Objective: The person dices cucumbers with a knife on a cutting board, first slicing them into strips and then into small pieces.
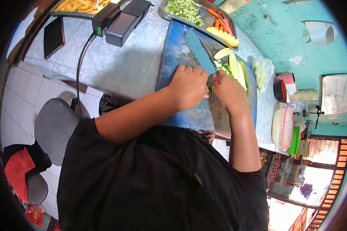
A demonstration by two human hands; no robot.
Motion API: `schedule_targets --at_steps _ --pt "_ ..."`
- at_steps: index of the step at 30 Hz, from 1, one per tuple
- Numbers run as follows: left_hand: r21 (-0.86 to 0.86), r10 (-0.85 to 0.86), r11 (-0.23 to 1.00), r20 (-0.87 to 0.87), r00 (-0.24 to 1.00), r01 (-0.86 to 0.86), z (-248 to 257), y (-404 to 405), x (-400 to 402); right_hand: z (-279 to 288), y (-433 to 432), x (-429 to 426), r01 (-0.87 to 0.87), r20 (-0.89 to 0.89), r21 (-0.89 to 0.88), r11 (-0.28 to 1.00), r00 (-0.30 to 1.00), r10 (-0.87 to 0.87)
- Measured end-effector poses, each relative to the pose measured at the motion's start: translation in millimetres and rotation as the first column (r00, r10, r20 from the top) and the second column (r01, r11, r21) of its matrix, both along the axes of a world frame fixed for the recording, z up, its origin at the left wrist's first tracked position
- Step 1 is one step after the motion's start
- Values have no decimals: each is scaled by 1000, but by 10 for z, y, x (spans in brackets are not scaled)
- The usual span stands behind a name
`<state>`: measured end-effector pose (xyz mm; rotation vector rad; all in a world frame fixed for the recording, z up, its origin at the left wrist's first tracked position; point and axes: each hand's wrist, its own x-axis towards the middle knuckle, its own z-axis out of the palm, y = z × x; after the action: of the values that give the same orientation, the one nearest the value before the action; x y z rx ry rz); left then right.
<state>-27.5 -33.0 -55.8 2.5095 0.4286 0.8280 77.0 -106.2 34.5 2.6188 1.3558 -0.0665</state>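
Observation:
My right hand (228, 88) grips the handle end of a large knife (201, 50), its broad blade slanting away to the upper left over the blue cutting board (169, 72). Beside it, my left hand (189, 86) is curled palm down, close to the blade's heel. A small greenish cucumber piece (207, 89) shows at its fingers, mostly hidden. Long cut cucumber strips (233, 65) lie on the board beyond my right hand, with small diced cucumber (219, 65) beside the blade.
A metal tray (164, 13) at the back holds diced cucumber, carrots (219, 24) and a yellow crinkled piece (224, 36). Left stand a black charger-like device (127, 24) with a cable and a phone (54, 37). A plastic bag (263, 72) and a pink-rimmed basket (282, 128) are right.

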Motion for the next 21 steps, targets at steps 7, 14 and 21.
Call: schedule_targets --at_steps 7,14,21 --pt "69 35 997 0 999 -35 -46 -19 -223 266 -277 -44 11 -23 55 998 1000 -10" --pt "15 21 1000 -44 999 -21 13 -80 -177 14 -570 -132 38 -3 30 999 999 -38" --pt "-43 -8 999 47 999 10 -5 -3 -189 103 -74 51 -60 -28 36 998 998 61"
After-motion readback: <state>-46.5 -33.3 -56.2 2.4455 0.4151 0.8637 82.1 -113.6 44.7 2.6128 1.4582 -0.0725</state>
